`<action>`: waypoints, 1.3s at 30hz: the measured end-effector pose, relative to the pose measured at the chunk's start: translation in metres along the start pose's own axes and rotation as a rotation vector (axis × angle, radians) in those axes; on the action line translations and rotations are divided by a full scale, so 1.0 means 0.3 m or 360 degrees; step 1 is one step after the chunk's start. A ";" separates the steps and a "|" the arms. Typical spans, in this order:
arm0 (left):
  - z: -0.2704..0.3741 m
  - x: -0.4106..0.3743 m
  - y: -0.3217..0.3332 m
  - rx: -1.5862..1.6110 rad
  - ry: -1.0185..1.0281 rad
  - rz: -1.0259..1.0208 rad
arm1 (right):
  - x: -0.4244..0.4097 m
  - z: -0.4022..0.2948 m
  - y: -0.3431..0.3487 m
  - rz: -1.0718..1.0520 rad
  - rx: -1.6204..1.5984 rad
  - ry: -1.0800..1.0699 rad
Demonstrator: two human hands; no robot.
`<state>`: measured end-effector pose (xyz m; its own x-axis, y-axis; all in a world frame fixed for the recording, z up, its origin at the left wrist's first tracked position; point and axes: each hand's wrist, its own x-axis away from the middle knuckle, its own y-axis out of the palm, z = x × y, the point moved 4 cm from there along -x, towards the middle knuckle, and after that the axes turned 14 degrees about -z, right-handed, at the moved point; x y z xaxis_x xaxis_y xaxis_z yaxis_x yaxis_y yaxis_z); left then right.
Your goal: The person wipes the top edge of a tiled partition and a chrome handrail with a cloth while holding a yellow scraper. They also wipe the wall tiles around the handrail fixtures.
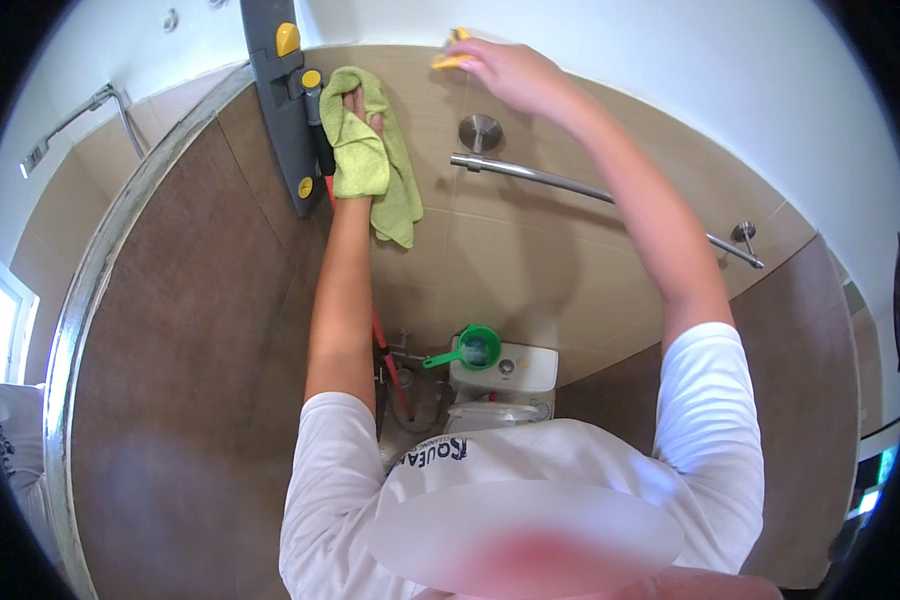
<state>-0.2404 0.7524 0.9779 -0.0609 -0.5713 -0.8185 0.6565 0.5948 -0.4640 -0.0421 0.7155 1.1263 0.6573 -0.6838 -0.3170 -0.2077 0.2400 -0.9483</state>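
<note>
My left hand (356,105) is raised against the beige wall tiles (412,285), with a yellow-green microfiber cloth (360,161) draped over it and hanging down the wrist. The palm and some fingers show between the folds. Higher on the right, my right hand (499,67) grips a small yellow tool (450,60), perhaps a scraper or brush, at the upper edge of the tiles, where they meet the white wall. Just left of the cloth stands a flat grey mop head (281,112) with yellow parts, on a red and black pole (390,367).
A metal towel bar (540,177) crosses the wall below my right arm. Lower down, a green dipper (480,347) rests on the white toilet tank (536,367). Brown tiled walls stand on both sides, the left one edged by a metal-like rim (82,300). A shower head (34,159) is at far left.
</note>
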 end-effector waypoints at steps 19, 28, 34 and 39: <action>0.034 0.009 -0.055 0.0038 -0.0063 -0.0076 | 0.016 -0.105 0.138 -0.0133 0.0048 0.0102; 0.047 0.006 -0.036 0.0028 -0.0074 -0.0119 | -0.017 -0.159 0.142 -0.0169 0.0143 0.0136; 0.032 -0.025 0.017 0.1894 -0.0791 0.0345 | -0.002 -0.114 0.170 -0.0140 -0.0101 0.0274; 0.074 -0.042 -0.008 0.1590 -0.0333 0.0110 | 0.128 0.010 0.090 -0.0197 -0.0063 0.0291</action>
<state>-0.2245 0.7456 0.9969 0.0706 -0.6978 -0.7128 0.9862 -0.0585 0.1549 -0.0205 0.6978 1.0886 0.5376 -0.8209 -0.1926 -0.1643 0.1221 -0.9788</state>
